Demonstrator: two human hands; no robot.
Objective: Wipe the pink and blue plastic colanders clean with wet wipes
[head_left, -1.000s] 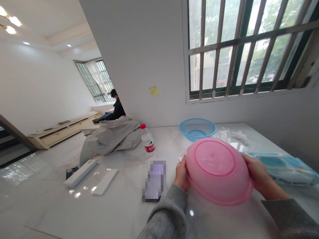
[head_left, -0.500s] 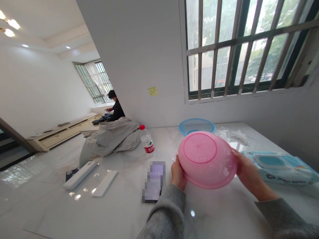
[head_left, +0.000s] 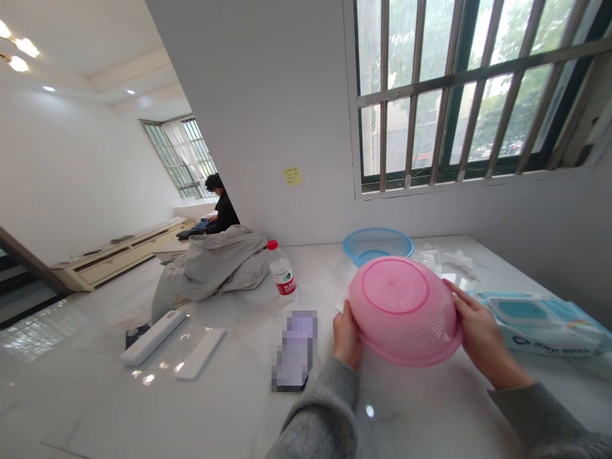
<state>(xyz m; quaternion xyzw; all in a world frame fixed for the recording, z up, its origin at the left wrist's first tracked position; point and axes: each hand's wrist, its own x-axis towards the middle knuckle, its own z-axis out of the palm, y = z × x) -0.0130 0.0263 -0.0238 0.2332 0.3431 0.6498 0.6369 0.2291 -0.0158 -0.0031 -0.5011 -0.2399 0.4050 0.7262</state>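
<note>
A pink plastic colander point(head_left: 404, 312) is held up above the white table, tilted so that its round base and slotted underside face me. My left hand point(head_left: 347, 338) grips its left rim, and a bit of something white, perhaps a wipe, shows by the fingers. On the opposite side, my right hand point(head_left: 480, 335) is closed on the right edge. Behind it stands a blue basket point(head_left: 377, 245), partly covered by the pink one. The inside of the colander is hidden from view.
A blue pack of wipes point(head_left: 540, 322) lies at the right, near crumpled clear plastic point(head_left: 444, 260). Left of my hands are a phone point(head_left: 295, 350), a red-capped bottle point(head_left: 282, 271), a grey cloth point(head_left: 215, 264) and two white boxes point(head_left: 155, 338). A person point(head_left: 222, 207) sits far back.
The pink colander has shifted slightly right and down, still between both hands. The person at the back has lowered a hand.
</note>
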